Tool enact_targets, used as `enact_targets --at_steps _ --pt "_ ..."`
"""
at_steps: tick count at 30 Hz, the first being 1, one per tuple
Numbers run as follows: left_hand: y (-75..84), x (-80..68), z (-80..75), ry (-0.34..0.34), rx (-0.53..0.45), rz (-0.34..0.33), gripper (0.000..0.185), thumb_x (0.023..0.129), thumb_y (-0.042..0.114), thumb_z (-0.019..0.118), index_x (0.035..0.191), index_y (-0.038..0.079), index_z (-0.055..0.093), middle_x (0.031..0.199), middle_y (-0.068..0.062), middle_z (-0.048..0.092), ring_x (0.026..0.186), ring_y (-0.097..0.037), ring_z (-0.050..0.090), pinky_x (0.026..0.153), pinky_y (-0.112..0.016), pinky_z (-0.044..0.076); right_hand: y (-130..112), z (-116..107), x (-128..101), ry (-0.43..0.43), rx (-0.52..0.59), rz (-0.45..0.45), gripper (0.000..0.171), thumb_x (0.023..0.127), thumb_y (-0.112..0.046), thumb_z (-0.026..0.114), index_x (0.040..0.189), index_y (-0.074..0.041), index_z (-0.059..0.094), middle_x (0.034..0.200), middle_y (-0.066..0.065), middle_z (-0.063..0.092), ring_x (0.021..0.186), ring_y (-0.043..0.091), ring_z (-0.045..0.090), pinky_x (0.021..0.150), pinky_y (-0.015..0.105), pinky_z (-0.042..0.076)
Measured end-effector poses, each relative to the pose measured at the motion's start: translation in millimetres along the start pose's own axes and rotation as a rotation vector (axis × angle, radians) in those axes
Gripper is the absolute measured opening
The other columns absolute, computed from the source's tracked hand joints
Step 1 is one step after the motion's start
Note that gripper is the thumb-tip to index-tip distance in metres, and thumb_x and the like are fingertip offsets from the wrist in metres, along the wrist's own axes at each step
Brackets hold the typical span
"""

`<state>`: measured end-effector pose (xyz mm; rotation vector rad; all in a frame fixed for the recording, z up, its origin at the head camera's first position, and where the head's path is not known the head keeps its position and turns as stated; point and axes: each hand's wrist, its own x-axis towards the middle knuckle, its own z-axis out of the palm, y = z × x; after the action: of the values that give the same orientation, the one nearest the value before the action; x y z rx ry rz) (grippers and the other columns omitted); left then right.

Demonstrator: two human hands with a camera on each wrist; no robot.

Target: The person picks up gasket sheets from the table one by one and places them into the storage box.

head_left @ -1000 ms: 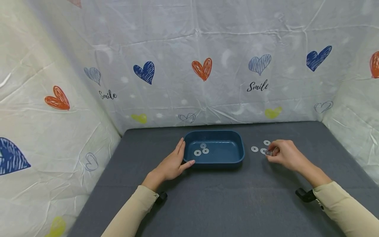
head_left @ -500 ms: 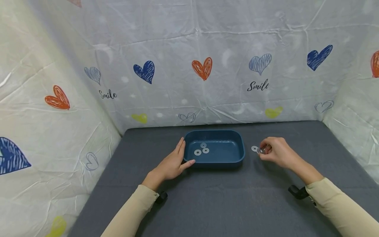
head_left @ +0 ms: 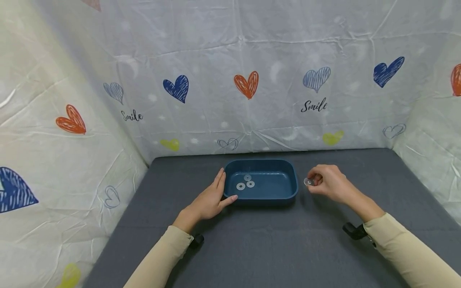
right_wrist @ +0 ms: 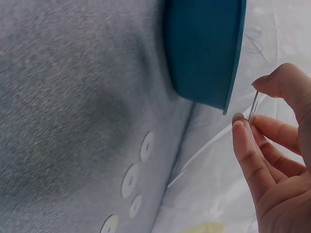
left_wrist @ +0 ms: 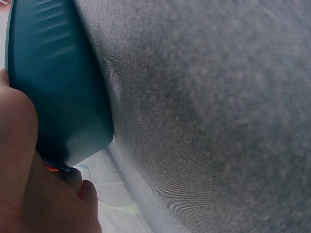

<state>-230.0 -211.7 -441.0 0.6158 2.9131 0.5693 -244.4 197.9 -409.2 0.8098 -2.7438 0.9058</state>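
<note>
My left hand (head_left: 207, 198) lies against the left end of a dark blue rectangular tray (head_left: 273, 198), fingers straight along its side and thumb on the near rim. In the left wrist view, the fingertips reach the corner of the tray. Three pale flat washers (head_left: 240, 186) lie inside the tray at its left. To the right of the tray, my right hand (head_left: 333, 184) pinches a thin clear washer (right_wrist: 253, 106) between thumb and fingers, raised above the table. In the head view this hand covers most of the loose washers under it.
Several pale washers (right_wrist: 129, 180) lie on the grey cloth-covered table (head_left: 266, 248) to the right of the tray, seen in the right wrist view. A white curtain (head_left: 209, 116) printed with hearts hangs along the table's back edge and both sides.
My right hand has moved left toward the tray, lifting slightly, with the washer pinched in its fingers. My left hand, the tray and the washers in it have stayed in place.
</note>
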Motion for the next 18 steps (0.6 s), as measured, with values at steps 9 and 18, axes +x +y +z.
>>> enact_targets --at_steps 9,18 --pt "-1.3 0.9 2.0 0.005 0.004 0.004 0.101 0.101 0.067 0.044 0.163 0.001 0.001 0.172 -0.013 -0.009 0.156 -0.033 0.014 0.122 -0.051 0.025 -5.5 6.4 11.3 0.018 0.002 -0.065 0.012 0.083 -0.005 0.081 0.092 -0.003 0.074 0.08 0.001 0.065 0.069 0.009 0.059 0.064 0.03 0.054" --pt "-2.4 1.1 1.6 -0.005 0.0 0.007 0.1 0.101 0.068 0.043 0.164 0.002 0.0 0.171 -0.012 -0.011 0.156 -0.033 0.014 0.122 -0.051 0.025 -18.0 14.4 24.0 -0.001 0.032 -0.066 0.014 0.084 -0.007 0.081 0.094 -0.003 0.074 0.08 0.001 0.064 0.07 0.009 0.059 0.065 0.031 0.054"
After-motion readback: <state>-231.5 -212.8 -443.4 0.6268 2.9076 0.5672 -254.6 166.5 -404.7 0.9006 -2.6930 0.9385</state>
